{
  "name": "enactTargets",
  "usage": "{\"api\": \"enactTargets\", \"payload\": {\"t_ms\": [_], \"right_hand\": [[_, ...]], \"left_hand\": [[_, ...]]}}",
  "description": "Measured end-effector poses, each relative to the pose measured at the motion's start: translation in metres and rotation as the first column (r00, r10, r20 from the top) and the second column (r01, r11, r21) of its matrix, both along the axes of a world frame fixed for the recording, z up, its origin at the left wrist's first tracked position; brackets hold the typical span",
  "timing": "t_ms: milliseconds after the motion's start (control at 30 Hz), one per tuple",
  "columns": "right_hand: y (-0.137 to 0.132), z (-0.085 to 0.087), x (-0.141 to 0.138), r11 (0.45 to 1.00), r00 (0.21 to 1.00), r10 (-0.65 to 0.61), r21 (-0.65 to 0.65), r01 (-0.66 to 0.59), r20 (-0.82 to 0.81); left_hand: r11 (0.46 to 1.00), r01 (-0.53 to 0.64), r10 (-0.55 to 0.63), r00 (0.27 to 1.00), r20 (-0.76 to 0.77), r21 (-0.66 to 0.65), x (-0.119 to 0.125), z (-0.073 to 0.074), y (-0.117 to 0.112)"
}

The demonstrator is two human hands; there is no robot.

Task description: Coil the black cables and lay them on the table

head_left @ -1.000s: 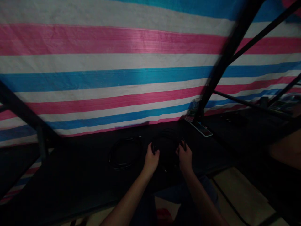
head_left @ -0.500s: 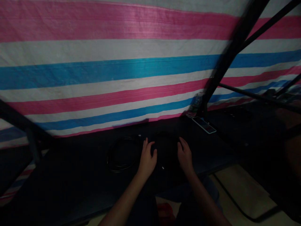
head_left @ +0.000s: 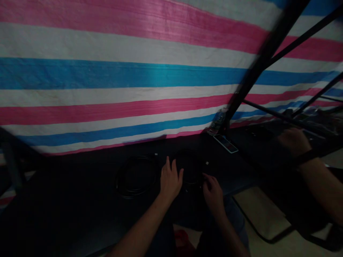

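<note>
Two coils of dark cable lie flat on a black tabletop. The left coil of cable sits apart from both hands. My left hand rests at the left edge of the right coil of cable, its fingers spread. At that coil's lower right side my right hand has its fingers curled together on the cable; the exact grip is dim. A pale connector shows at the coil's upper right. Another small pale tip lies just below the coil.
A phone and a clear plastic bottle are at the back right, beside a dark slanted metal post. Striped plastic sheeting hangs behind the table. Another person's hand is over the table at the far right.
My right hand has moved down along the coil and its fingers have closed in. The pale connector at upper right has come into sight. Another person's arm now shows at right.
</note>
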State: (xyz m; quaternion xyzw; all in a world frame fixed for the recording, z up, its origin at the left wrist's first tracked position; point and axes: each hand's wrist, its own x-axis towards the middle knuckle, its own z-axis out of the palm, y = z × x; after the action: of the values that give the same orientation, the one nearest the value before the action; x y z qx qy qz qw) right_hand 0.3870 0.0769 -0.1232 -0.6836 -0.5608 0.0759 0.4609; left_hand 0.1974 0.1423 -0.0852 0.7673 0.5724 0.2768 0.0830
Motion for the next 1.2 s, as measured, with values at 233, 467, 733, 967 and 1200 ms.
{"api": "enactTargets", "payload": {"t_ms": [233,467,733,967,1200], "right_hand": [[0.023,0.000,-0.001,0.985,0.990,-0.142,0.097,0.140,0.008],[0.021,-0.001,-0.005,0.982,0.978,-0.181,0.074,0.174,0.108],[0.020,0.000,-0.008,0.973,0.974,-0.206,0.126,0.194,0.098],[0.017,0.003,-0.010,0.975,0.980,-0.198,0.113,0.192,0.036],[0.019,0.002,-0.011,0.978,0.986,-0.165,0.133,0.160,0.023]], "left_hand": [[0.975,0.206,-0.210,0.977,-0.041,-0.085,-0.010,-0.002,-0.003],[0.959,0.269,-0.279,0.947,-0.158,-0.085,-0.011,-0.009,0.000],[0.976,0.216,-0.219,0.973,-0.074,-0.036,-0.021,0.005,-0.010],[1.000,0.007,-0.006,0.994,-0.108,0.005,-0.128,0.015,-0.033],[0.995,0.099,-0.091,0.975,-0.204,0.033,-0.194,0.001,-0.056]]}}
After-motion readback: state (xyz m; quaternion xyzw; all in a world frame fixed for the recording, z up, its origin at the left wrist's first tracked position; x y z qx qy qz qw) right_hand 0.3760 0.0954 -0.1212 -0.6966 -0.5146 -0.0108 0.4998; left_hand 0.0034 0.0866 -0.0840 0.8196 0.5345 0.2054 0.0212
